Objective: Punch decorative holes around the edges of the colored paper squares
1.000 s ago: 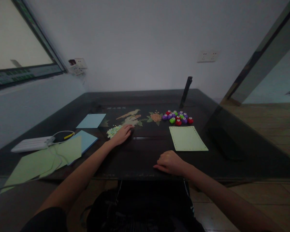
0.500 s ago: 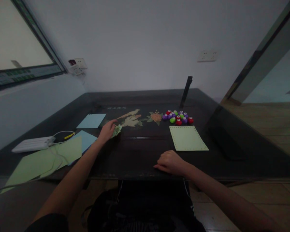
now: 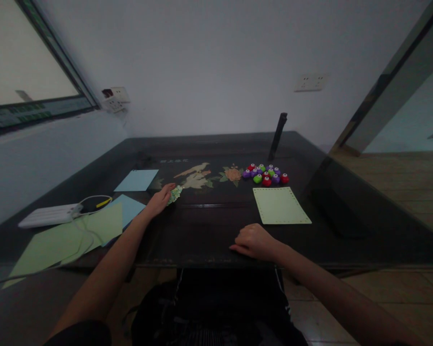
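My left hand (image 3: 159, 200) rests on the dark table (image 3: 202, 235) at the left of the painted bird, its fingers bent around a small pale green, patterned bundle (image 3: 175, 193) that pokes out on the right side. Near the front edge lies my right hand (image 3: 254, 241), curled into a loose fist with nothing visible in it. Beyond it to the right is a pale green sheet with a dotted border (image 3: 281, 205). Several red, purple and green balls with eye-like spots (image 3: 266, 181) sit grouped behind that sheet.
A light blue sheet (image 3: 137, 180) lies at the left. Nearer are green sheets (image 3: 57, 241), another blue sheet (image 3: 129, 210), a white power strip (image 3: 50, 215) and its cable. A black upright object (image 3: 278, 136) stands at the back; a dark flat object (image 3: 339, 214) lies right.
My left hand has shifted slightly down and left, its fingers drawn in closer beside the green bundle. My right hand has stayed in place.
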The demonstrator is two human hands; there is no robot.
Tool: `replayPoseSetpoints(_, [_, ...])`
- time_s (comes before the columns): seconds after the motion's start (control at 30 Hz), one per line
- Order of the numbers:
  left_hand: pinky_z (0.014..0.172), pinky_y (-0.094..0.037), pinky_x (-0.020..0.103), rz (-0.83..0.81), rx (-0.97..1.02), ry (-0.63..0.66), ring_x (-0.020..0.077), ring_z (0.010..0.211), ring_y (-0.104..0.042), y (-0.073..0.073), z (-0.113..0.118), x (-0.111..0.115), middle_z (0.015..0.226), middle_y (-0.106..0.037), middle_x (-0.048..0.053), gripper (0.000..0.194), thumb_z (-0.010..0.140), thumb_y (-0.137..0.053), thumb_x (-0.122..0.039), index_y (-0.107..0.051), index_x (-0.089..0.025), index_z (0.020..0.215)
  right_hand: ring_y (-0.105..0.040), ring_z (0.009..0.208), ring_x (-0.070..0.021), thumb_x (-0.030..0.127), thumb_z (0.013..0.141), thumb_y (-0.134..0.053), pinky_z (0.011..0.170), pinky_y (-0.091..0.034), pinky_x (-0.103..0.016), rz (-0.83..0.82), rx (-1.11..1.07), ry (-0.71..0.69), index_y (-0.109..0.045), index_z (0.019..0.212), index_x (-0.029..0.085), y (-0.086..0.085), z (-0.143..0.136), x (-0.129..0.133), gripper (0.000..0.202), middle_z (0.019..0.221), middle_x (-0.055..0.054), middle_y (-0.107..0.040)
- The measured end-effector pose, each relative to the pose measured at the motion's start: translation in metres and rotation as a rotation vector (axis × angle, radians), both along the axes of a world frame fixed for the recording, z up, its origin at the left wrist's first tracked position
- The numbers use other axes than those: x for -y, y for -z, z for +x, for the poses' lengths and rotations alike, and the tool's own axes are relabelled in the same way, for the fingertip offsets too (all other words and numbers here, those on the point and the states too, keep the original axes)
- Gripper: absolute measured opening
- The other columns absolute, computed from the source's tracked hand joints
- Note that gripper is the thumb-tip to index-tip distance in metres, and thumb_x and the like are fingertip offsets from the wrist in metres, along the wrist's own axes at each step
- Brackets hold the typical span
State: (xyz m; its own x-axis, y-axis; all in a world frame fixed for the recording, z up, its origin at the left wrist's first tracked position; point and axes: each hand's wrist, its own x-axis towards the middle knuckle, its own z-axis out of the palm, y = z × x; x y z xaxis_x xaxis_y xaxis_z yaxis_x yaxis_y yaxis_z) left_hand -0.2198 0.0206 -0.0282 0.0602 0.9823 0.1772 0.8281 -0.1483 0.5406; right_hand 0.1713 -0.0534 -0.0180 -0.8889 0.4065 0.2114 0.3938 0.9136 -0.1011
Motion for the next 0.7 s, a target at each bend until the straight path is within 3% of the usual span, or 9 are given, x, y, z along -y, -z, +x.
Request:
replayPoseSetpoints(0.23, [0.106, -0.032, 0.04, 0.061, -0.08, 0.022, 0.0231, 0.125, -0.045, 0.005, 0.004, -0.009, 0.135, -0.049, 0.012, 0.054, 0.087, -0.029, -0.043, -0.041, -0.015, 0.131, -0.052, 0.055, -0.0106, 0.039, 0.092, -0.041, 0.055, -0.024, -0.026, -0.007, -0.001, 0.011, -0.061, 0.063, 0.016, 0.0, 0.0, 0.0, 0.042, 0.059, -0.002, -0.062])
replayPoseSetpoints(0.4, [0.111, -0.023, 0.043, 0.086, -0.188, 0.142, 0.0234, 0.133, -0.033, 0.01, 0.006, -0.018, 0.141, -0.043, 0.011, 0.053, 0.087, -0.03, -0.047, -0.048, -0.016, 0.127, -0.051, 0.055, -0.0104, 0.039, 0.093, -0.041, 0.054, -0.023, -0.026, -0.001, 0.001, 0.002, -0.06, 0.063, 0.016, -0.001, -0.001, 0.0, 0.042, 0.059, -0.002, -0.062])
replayPoseSetpoints(0.7, [0.111, -0.024, 0.042, 0.098, -0.255, 0.211, 0.0226, 0.131, -0.035, 0.013, 0.008, -0.021, 0.138, -0.045, 0.011, 0.053, 0.09, -0.027, -0.043, -0.046, -0.016, 0.131, -0.05, 0.053, -0.0107, 0.038, 0.092, -0.042, 0.053, -0.02, -0.027, 0.009, 0.002, 0.009, -0.059, 0.061, 0.017, -0.002, -0.001, 0.0, 0.041, 0.058, -0.002, -0.062])
